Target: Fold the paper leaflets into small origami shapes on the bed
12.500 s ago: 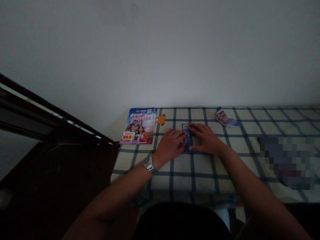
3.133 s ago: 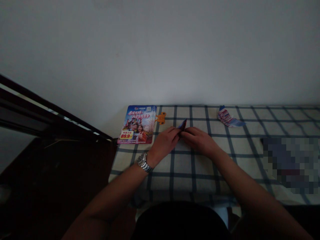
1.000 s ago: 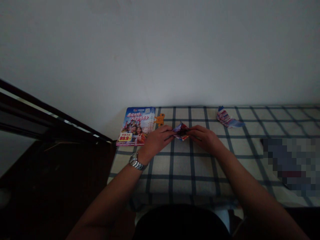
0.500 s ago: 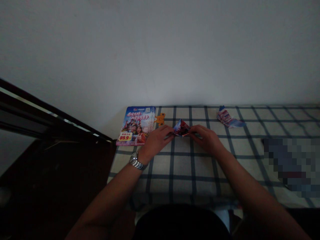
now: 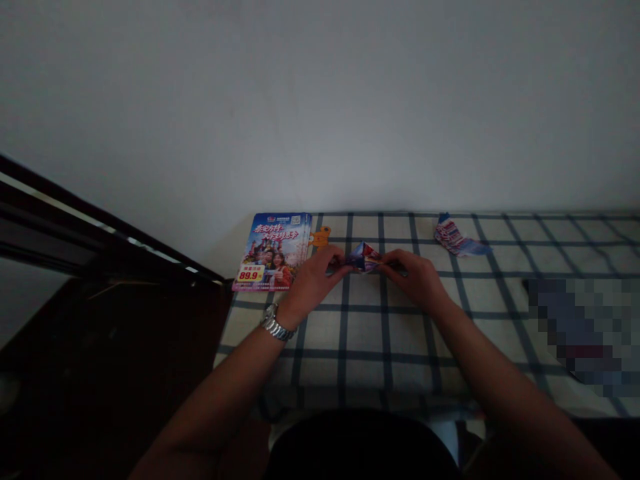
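Between my two hands is a small piece of folded printed paper, blue and red, peaked in the middle. My left hand, with a metal watch on the wrist, pinches its left end. The right end is pinched by my right hand. To the left lies a stack of printed flyers with a yellow price box. An orange bear-shaped piece rests beside the stack, just beyond my left hand.
A fanned row of folded paper pieces lies at the back right. A checked cloth covers the surface, which meets a pale wall. At the right is a blurred-out dark item. Dark rails run along the left.
The folded paper has been turned between my fingers and now shows a different face and a wider shape. My left fingers have curled more. The flyers and fanned pieces stay put.
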A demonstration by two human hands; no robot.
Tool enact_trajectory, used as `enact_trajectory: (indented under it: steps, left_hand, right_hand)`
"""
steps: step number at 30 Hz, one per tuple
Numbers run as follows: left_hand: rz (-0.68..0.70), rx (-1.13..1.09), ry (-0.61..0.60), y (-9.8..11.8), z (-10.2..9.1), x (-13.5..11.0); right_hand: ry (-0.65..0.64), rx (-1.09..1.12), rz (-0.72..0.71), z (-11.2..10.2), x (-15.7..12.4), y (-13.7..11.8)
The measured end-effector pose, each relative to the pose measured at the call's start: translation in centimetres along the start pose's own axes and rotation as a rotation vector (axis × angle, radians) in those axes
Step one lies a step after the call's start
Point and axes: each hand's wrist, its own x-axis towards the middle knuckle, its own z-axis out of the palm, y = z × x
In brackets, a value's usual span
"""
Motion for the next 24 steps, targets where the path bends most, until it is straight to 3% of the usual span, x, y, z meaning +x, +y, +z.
enact_trajectory:
  steps: [5,24]
  left_hand:
    - [-0.090,-0.149,0.029,-0.2,0.6,0.0]
    - [-0.208,-0.325,0.005,-0.8,0.3,0.6]
  right_hand:
    - [0.057,0.140,0.124,0.4,-0.1,-0.1]
    - [-0.048,0.546,0.304,0.8,0.2,0.8]
